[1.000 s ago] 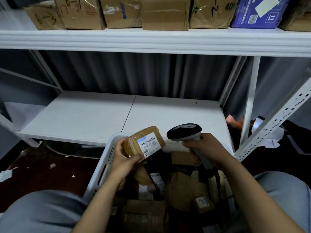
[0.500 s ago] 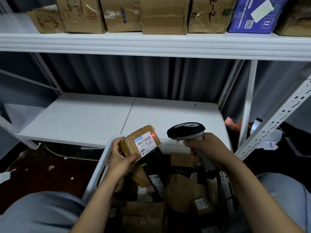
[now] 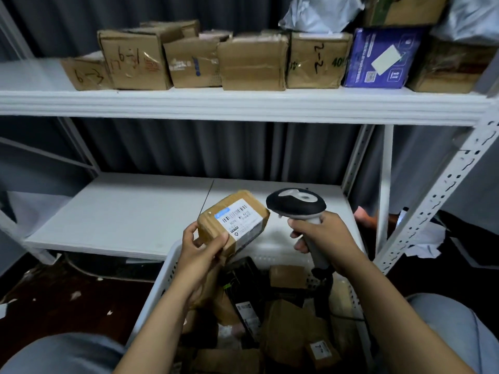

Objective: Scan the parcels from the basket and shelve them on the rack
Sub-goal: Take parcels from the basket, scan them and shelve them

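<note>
The parcel (image 3: 233, 221) is a small brown carton wrapped in tape, held in the air above the far rim of the basket (image 3: 167, 273), just below frame centre. Its white label (image 3: 239, 218) faces up and toward the camera. Judged from the one-handed hold, the parcel is light; the cardboard looks stiff enough to take a firm pinch, though the glossy tape may make it slippery. Take hold at the short end away from the label, so the barcode stays uncovered. The left hand (image 3: 201, 248) does exactly this: it grips the carton's 7 o'clock corner, thumb on the near face and fingers curled round the end, with the forearm rising from 7 o'clock. The right hand (image 3: 321, 238), at 3 o'clock of the parcel, is wrapped round the handle of the scanner (image 3: 295, 203), whose head points toward 9 o'clock — at the label. No scan light is visible on the label. The rack's lower shelf (image 3: 121, 211) lies at 10 o'clock of the parcel; the upper shelf (image 3: 243, 103), at 12 o'clock, carries a row of cartons.
</note>
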A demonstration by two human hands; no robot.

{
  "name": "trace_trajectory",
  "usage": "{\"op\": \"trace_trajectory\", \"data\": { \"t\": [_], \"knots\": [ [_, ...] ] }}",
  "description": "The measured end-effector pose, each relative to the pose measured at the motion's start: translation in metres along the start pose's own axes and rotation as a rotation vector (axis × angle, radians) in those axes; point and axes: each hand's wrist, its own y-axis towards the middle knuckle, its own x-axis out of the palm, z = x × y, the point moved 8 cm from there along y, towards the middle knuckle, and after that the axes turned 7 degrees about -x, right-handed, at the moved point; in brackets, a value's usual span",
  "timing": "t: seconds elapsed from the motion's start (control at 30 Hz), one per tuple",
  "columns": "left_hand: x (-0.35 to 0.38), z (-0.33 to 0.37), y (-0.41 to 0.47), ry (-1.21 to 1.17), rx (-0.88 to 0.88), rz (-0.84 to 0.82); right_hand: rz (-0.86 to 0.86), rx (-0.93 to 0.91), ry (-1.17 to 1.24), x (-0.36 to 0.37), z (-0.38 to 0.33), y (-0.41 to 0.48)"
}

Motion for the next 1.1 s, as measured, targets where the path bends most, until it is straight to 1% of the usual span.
{"op": "trace_trajectory", "data": {
  "t": [0.07,0.17,0.23,0.3,0.47,0.57,0.73,0.77,0.8,0.87,1.0,1.1],
  "knots": [
    [0.016,0.022,-0.004,-0.012,0.028,-0.034,0.075,-0.040,0.081,-0.005,-0.014,0.006],
    [0.046,0.059,-0.009,-0.015,0.082,-0.114,0.190,-0.142,0.122,-0.019,-0.044,0.017],
    [0.065,0.086,-0.011,-0.011,0.121,-0.156,0.236,-0.214,0.171,-0.028,-0.068,0.023],
    [0.083,0.112,-0.014,-0.004,0.145,-0.189,0.270,-0.271,0.212,-0.037,-0.092,0.024],
    [0.128,0.175,-0.022,0.042,0.173,-0.270,0.357,-0.421,0.211,-0.063,-0.157,0.026],
    [0.148,0.215,-0.029,0.098,0.224,-0.302,0.405,-0.477,0.231,-0.081,-0.190,0.031],
    [0.183,0.268,-0.047,0.165,0.324,-0.402,0.418,-0.564,0.216,-0.105,-0.242,0.038],
    [0.189,0.276,-0.049,0.201,0.343,-0.398,0.417,-0.577,0.218,-0.107,-0.251,0.040],
    [0.193,0.284,-0.048,0.228,0.359,-0.368,0.418,-0.582,0.234,-0.110,-0.258,0.042],
    [0.197,0.300,-0.043,0.273,0.422,-0.250,0.423,-0.574,0.246,-0.115,-0.270,0.050],
    [0.203,0.332,-0.047,0.381,0.571,0.010,0.429,-0.535,0.135,-0.128,-0.288,0.069],
    [0.210,0.341,-0.046,0.518,0.580,0.170,0.457,-0.492,0.057,-0.142,-0.295,0.074]
  ]
}}
